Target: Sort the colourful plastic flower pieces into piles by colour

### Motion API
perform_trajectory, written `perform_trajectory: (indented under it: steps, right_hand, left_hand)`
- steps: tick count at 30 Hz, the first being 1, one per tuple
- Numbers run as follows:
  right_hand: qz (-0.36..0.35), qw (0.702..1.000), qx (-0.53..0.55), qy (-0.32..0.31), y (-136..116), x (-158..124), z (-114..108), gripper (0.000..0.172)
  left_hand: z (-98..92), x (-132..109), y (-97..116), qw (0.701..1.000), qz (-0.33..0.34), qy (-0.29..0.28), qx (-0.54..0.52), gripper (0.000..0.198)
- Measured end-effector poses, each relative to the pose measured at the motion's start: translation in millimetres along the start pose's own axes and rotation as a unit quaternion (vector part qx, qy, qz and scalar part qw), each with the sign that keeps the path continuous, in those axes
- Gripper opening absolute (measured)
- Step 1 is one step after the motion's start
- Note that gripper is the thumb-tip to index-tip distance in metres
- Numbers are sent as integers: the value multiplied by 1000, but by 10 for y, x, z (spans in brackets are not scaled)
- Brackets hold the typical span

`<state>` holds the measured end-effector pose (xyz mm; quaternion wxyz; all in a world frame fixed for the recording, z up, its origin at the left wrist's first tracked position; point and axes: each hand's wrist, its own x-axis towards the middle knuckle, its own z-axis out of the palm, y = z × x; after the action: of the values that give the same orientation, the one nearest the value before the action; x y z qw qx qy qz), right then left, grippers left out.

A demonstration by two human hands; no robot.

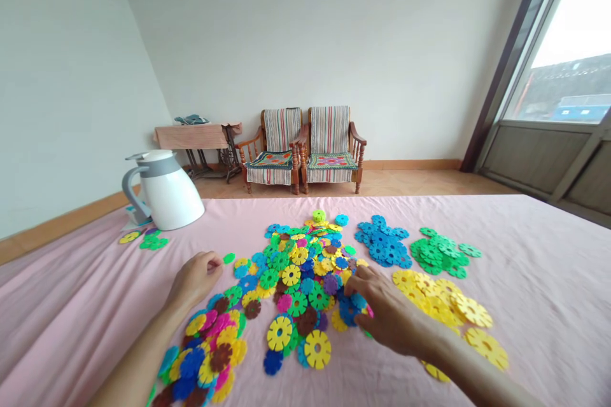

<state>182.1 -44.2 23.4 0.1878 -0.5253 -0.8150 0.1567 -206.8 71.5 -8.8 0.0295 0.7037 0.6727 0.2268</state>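
Note:
My left hand [196, 276] rests at the left side of the pile with its fingers curled in. A small green disc [230, 258] is right beside its fingertips; whether anything is inside the fingers is hidden. My right hand [382, 308] reaches over the right edge of the mixed pile, thumb and fingers apart, close to some blue notched discs [350, 310]. The heap of mixed flower-shaped plastic discs [291, 275] spreads between my hands, in yellow, green, blue, pink, brown and purple. More mixed discs [210, 356] lie along my left forearm.
Single-colour piles sit on the right: blue discs [384, 241], green discs [439, 253] and yellow discs [442, 299], the last partly under my right forearm. A white jug [172, 194] stands at the left on the pink cloth [539, 280]. Two wooden armchairs [329, 146] are beyond.

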Motion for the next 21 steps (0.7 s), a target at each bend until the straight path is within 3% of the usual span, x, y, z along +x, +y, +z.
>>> perform_trajectory:
  steps: [4, 8, 12, 15, 18, 21]
  right_hand:
    - [-13, 998, 62, 26, -13, 69, -35, 20]
    - [18, 987, 156, 29, 261, 185, -132, 6]
    - [133, 966, 125, 185, 783, 255, -222, 8]
    - [200, 936, 112, 266, 1084, 258, -276, 12]
    - [234, 914, 114, 311, 1174, 242, -288, 18]
    - [219, 918, 119, 310, 1024, 237, -224, 19]
  left_hand:
    - [-13, -6, 6, 1000, 0, 0, 2, 16]
    - [-14, -8, 11, 1000, 2, -1, 6, 16]
    - [-10, -14, 30, 1000, -9, 0, 12, 14]
    - [-15, -23, 48, 1000, -13, 2, 13, 13]
    - [-26, -33, 59, 1000, -14, -1, 9, 12]
    - [-34, -33, 63, 1000, -14, -6, 9, 13]
